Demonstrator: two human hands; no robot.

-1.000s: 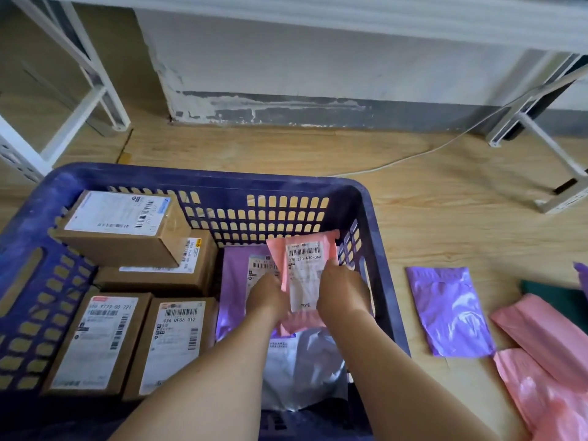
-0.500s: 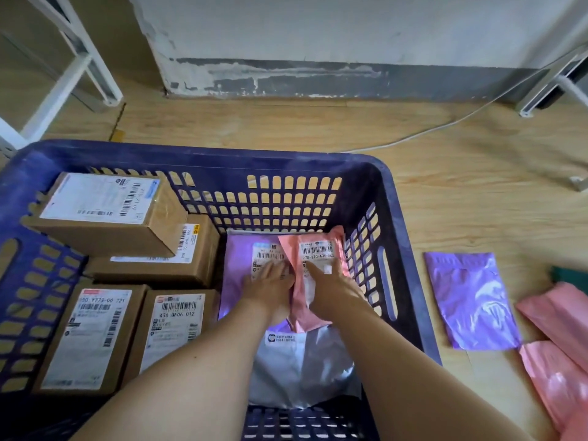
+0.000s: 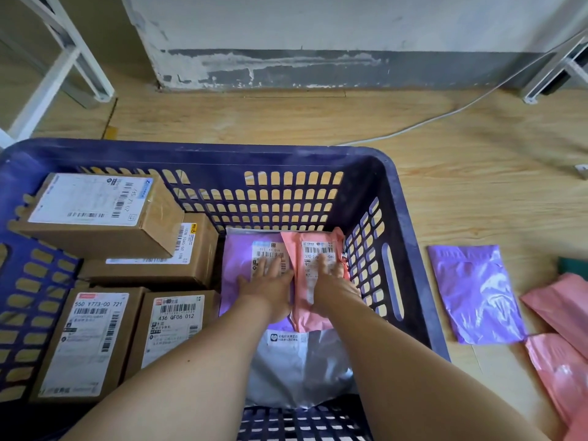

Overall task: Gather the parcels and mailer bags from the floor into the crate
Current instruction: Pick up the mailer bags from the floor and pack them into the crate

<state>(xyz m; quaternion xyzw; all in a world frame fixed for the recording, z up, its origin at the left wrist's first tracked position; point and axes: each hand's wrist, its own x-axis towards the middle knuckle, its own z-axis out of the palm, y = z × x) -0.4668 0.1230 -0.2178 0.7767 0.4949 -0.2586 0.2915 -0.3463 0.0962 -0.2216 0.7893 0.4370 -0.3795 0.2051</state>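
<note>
While left hand (image 3: 270,289) presses purple mailer (image 3: 235,259), right hand (image 3: 334,286) pink mailer (image 3: 304,316), fingers (image 3: 322,265) straight, box label (image 3: 175,326) 436 QF06 012.

The crate (image 3: 206,151) is moulded dark-blue plastic, matt and a little dusty along the rim. The top cardboard box (image 3: 95,241) is brown and matt, with a white paper label (image 3: 89,198) and glossy clear tape (image 3: 162,208). The purple mailer bag (image 3: 237,259), pink mailer bag (image 3: 302,313) and silver mailer bag (image 3: 296,367) are thin plastic film, creased and shiny. The loose purple mailer (image 3: 474,294) is glossier still. The floor (image 3: 318,119) is smooth wood-grain board with a soft sheen. The wall (image 3: 318,23) is matt paint; its grey skirting band (image 3: 286,68) is rough and flaking. The frame (image 3: 60,74) looks like white-painted metal.
</note>
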